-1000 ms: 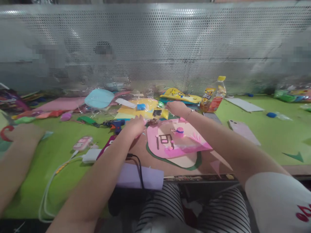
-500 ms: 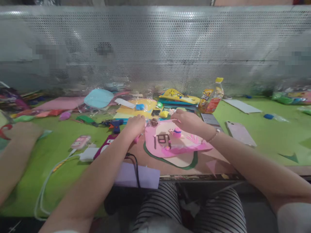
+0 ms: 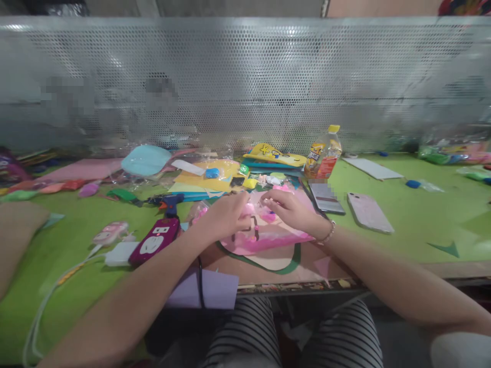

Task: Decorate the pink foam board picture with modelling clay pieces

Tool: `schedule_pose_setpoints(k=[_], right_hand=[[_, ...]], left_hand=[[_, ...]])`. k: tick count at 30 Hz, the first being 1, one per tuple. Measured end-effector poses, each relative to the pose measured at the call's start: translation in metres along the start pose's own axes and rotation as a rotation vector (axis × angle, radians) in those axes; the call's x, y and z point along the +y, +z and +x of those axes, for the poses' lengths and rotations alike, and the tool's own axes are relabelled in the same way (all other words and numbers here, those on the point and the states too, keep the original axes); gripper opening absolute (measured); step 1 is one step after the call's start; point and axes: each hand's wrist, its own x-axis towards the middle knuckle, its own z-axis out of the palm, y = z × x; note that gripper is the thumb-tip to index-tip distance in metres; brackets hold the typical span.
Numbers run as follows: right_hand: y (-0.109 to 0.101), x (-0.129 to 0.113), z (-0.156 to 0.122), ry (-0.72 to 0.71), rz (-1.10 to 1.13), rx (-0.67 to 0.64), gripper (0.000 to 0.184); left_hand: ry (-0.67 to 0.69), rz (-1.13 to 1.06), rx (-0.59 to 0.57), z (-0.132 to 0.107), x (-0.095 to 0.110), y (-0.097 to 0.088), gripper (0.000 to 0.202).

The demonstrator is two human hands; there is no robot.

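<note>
My left hand (image 3: 230, 213) is closed with its fingertips on a small clear plastic packet with something pink in it (image 3: 250, 207). From the other side, the fingers of my right hand (image 3: 287, 207) pinch at the same packet. Both hands are over a pink and cream paper cutout (image 3: 282, 236) decorated with dark lines and small pink pieces. Part of the cutout is hidden by the hands. Under it lies a cream sheet with a green border (image 3: 294, 259). More pink material in clear plastic (image 3: 199, 210) sits beside my left wrist.
A glue gun (image 3: 173, 203), a purple case (image 3: 155, 241) and a white cable (image 3: 57, 283) lie left. Drink bottle (image 3: 324, 156), dark-edged phone (image 3: 327, 198) and pale phone (image 3: 370, 212) stand or lie right. Another person's arm (image 3: 19, 235) enters at left. A perforated metal panel (image 3: 245, 76) rises behind.
My hands have come together over the cutout, the right one moving down from its top edge. The packet now shows between them. The view has shifted slightly right.
</note>
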Motion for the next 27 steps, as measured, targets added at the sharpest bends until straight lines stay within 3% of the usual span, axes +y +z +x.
schedule_pose_setpoints(k=[3, 8, 14, 17, 21, 23, 25, 27], right_hand=[[-0.003, -0.006, -0.001, 0.086, 0.050, -0.013, 0.019], [-0.008, -0.010, 0.003, 0.222, 0.156, -0.030, 0.015], [-0.012, -0.010, 0.003, 0.371, 0.273, -0.105, 0.011], [-0.011, -0.012, 0.002, 0.364, 0.294, -0.113, 0.010], [-0.009, -0.014, 0.003, 0.334, 0.262, -0.064, 0.014], [-0.007, -0.014, 0.003, 0.310, 0.266, -0.038, 0.015], [-0.005, -0.014, 0.003, 0.284, 0.285, -0.033, 0.014], [-0.002, -0.015, 0.002, 0.263, 0.305, -0.052, 0.015]], left_hand=[[0.013, -0.017, 0.037, 0.000, 0.001, 0.001, 0.011], [0.036, -0.104, 0.101, 0.002, -0.005, 0.007, 0.016], [0.096, -0.134, 0.082, 0.003, -0.008, 0.011, 0.014], [0.152, -0.159, 0.134, 0.003, -0.007, 0.013, 0.019], [0.283, -0.243, 0.372, 0.000, -0.001, 0.017, 0.041], [0.265, -0.307, 0.439, -0.001, 0.004, 0.018, 0.047], [0.191, -0.380, 0.416, -0.001, 0.006, 0.020, 0.037], [0.119, -0.439, 0.316, 0.001, 0.006, 0.021, 0.019]])
